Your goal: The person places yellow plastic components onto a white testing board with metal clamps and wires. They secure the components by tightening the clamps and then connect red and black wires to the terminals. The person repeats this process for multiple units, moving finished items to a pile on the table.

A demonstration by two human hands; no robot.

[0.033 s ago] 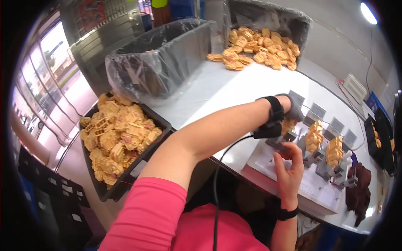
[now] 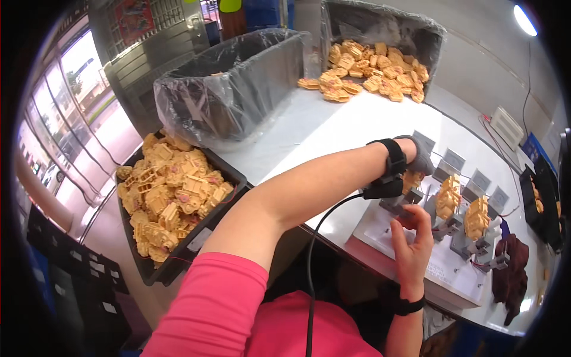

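My left hand (image 2: pixel 421 158), in a grey glove, reaches across to the first station of a white fixture board (image 2: pixel 428 265). It is closed over a tan plastic part (image 2: pixel 410 181) there, and most of its fingers are hidden. Just below it, my bare right hand (image 2: pixel 413 247) has thumb and fingers curled round a dark grey clamp block (image 2: pixel 394 206) at the same station. Two more tan parts, a middle one (image 2: pixel 447 196) and a right one (image 2: pixel 476 216), stand upright in grey metal clamps on the board.
A black tray (image 2: pixel 242 179) heaped with tan parts stands at left. Behind it is a plastic-lined grey bin (image 2: pixel 229 98); another lined bin (image 2: pixel 437 56) lies tipped, spilling tan parts (image 2: pixel 386 74) onto the white table (image 2: pixel 279 154). A dark brown cloth (image 2: pixel 511 268) lies right. A black cable (image 2: pixel 310 268) hangs from my left wrist.
The whole view has shifted slightly. Both hands keep their places at the fixture.
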